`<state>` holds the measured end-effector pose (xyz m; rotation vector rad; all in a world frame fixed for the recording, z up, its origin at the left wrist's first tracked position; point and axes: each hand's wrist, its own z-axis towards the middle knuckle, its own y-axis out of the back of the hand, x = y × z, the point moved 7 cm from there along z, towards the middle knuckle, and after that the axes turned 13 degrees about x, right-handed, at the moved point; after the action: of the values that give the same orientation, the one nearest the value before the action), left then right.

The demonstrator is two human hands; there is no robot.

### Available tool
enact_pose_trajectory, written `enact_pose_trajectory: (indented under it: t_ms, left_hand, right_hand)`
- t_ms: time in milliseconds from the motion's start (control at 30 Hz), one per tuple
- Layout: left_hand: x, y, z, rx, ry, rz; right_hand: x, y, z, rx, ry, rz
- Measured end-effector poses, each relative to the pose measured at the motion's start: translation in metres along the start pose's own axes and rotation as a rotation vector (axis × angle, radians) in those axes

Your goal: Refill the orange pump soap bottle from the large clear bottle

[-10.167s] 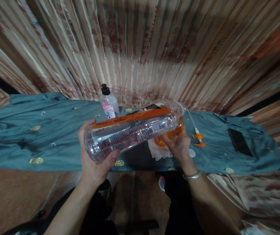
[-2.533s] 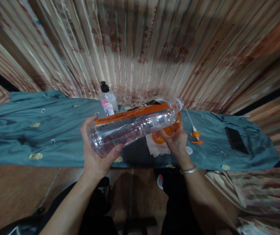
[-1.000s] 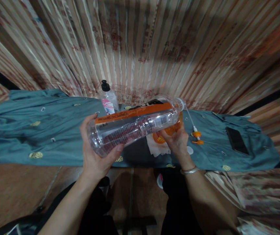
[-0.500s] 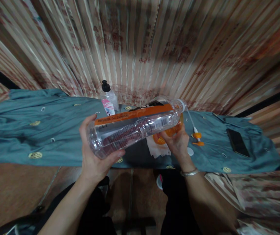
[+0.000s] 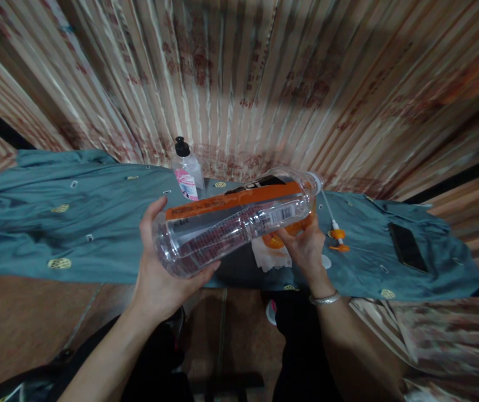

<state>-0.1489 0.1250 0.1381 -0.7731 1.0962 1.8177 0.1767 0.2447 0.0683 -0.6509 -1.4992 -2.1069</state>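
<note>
Head cam, looking down at both hands over a table with a teal cloth [image 5: 34, 223] on it. The big clear bottle [image 5: 231, 226] with the orange label strip is up off the table, held nearly sideways between the two hands. The left hand [image 5: 159, 273] cups the bottom end: thumb up over the near side of the base, fingers [image 5: 206, 272] curled under it, so it's wrapped on the bottle for real. The right hand [image 5: 304, 248] sits under the neck end, fingers closed on a smaller orange bottle [image 5: 283, 234] right below the open mouth; can't tell whether it also touches the big one. Long axis runs lower left to upper right, base toward the left hand, mouth pointing right and a bit away toward the curtain [image 5: 239, 78].

Other stuff: a small pump bottle [image 5: 186, 173] with a black top stands at the back, an orange pump head [image 5: 336, 237] with its tube lies just right of the right hand, a dark phone [image 5: 407, 247] further right.
</note>
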Motion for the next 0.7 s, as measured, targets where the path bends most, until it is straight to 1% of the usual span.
enact_pose_trajectory:
  t_ms: [133, 267, 333, 367, 433, 533, 567, 700]
  left_hand:
    - [-0.001, -0.002, -0.001, -0.028, -0.017, -0.010]
    - [0.000, 0.004, -0.003, -0.054, -0.034, 0.029]
    - [0.004, 0.006, -0.004, -0.016, -0.031, 0.054]
    - [0.006, 0.006, -0.004, 0.027, -0.033, 0.064]
    - [0.010, 0.009, -0.005, 0.059, -0.027, 0.066]
    - [0.012, 0.010, -0.006, 0.067, -0.008, 0.046]
    - [0.011, 0.009, -0.006, 0.062, -0.004, 0.040]
    - [0.008, 0.012, -0.008, -0.023, -0.023, 0.034]
  right_hand:
    - [0.001, 0.000, -0.002, -0.015, 0.018, 0.010]
    - [0.003, 0.001, -0.003, -0.012, 0.031, 0.033]
    - [0.005, 0.000, -0.003, 0.000, 0.024, 0.035]
    - [0.006, 0.000, -0.004, 0.005, 0.016, 0.032]
    - [0.007, 0.000, -0.004, 0.017, 0.005, 0.023]
    - [0.008, 0.000, -0.005, 0.021, 0.008, 0.009]
    - [0.008, 0.001, -0.005, 0.023, 0.017, 0.008]
    - [0.009, 0.001, -0.006, 0.034, 0.046, 0.036]
